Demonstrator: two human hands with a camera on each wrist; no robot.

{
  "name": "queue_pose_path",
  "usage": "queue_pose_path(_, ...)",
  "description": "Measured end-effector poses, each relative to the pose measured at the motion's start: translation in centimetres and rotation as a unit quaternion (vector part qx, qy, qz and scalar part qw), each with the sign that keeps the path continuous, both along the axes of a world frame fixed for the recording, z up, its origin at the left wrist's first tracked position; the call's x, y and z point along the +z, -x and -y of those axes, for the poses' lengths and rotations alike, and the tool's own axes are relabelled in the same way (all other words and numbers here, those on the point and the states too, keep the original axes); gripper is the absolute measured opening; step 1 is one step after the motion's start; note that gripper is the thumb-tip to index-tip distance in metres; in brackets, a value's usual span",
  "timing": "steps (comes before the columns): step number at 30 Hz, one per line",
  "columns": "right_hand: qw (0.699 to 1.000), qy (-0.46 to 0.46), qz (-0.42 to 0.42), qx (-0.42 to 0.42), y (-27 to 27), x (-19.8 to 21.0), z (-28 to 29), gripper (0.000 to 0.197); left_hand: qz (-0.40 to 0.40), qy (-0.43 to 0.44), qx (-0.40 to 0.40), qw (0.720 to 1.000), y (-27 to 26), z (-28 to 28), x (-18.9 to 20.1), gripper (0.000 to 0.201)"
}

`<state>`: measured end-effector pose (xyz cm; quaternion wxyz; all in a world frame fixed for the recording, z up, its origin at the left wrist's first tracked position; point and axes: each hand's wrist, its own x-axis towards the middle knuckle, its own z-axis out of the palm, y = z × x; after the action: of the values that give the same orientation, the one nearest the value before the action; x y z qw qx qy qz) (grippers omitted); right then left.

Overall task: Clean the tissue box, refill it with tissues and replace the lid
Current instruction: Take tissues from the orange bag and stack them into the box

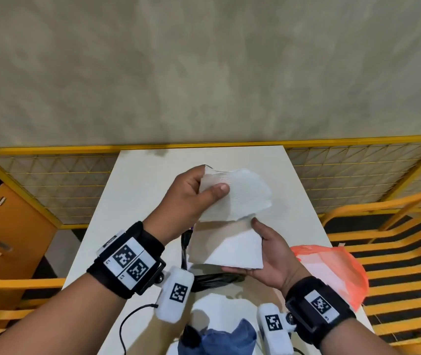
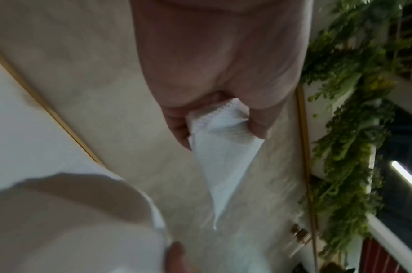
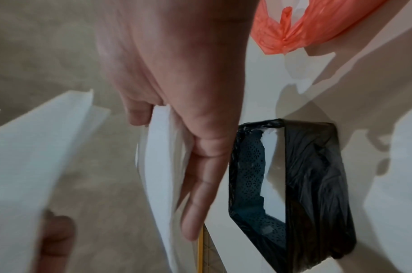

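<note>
My left hand is raised over the white table and pinches one white tissue sheet between thumb and fingers. The left wrist view shows the same sheet hanging from that pinch. My right hand holds a folded stack of white tissues, thumb on top and fingers beneath; in the right wrist view this stack lies along my fingers. The dark tissue box with lace-patterned walls stands open on the table, half wrapped in black plastic. In the head view it is mostly hidden under the stack.
An orange plastic bag lies at the table's right edge. A blue cloth and a white sheet sit near the front edge. A yellow mesh railing runs behind the table, and an orange cabinet stands at the left.
</note>
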<state>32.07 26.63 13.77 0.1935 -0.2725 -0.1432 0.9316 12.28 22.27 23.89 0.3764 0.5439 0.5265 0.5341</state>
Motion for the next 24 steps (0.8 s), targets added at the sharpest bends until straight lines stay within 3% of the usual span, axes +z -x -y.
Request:
queue_pose_path(1,1.0,-0.003,-0.002,0.0,0.2,0.3,0.1,0.049,0.038,0.011,-0.026,0.999,-0.3,0.0,0.4,0.006)
queue_pose_path(3,1.0,-0.019,-0.006,0.003,0.5,0.6,0.1,0.044,0.078,0.047,-0.06,0.994,-0.6,0.0,0.1,0.011)
queue_pose_path(5,0.999,-0.036,-0.009,0.002,0.5,0.6,0.1,0.04,0.016,0.088,-0.039,0.995,0.0,-0.1,-1.2,0.012)
queue_pose_path(8,0.999,-0.001,-0.032,0.005,0.1,-0.2,-0.4,0.057,-0.106,0.154,0.006,0.982,1.2,0.5,-4.4,0.02)
queue_pose_path(11,1.0,0.011,-0.026,-0.007,-0.2,-0.3,-0.8,0.061,-0.117,0.178,0.058,0.975,1.3,1.6,-6.4,0.035)
queue_pose_path(14,1.0,0.007,-0.025,-0.002,-0.2,-0.8,-0.8,0.058,-0.012,0.153,0.098,0.983,1.1,1.8,-7.0,0.045)
queue_pose_path(17,0.999,-0.046,0.004,0.013,0.0,-1.5,-0.6,0.062,0.131,0.092,0.074,0.984,0.7,1.6,-6.1,0.054)
queue_pose_path(19,0.998,-0.057,0.0,0.016,-0.2,-1.6,-0.5,0.066,0.166,0.066,0.05,0.983,0.6,1.4,-5.6,0.056)
queue_pose_path(21,0.998,-0.065,-0.01,0.019,-0.3,-1.6,-0.4,0.064,0.116,0.072,0.063,0.989,0.9,1.1,-5.4,0.057)
queue_pose_path(24,0.997,-0.062,-0.037,0.023,-0.1,-1.1,-0.3,0.051,-0.049,0.118,0.103,0.986,1.1,1.3,-6.3,0.057)
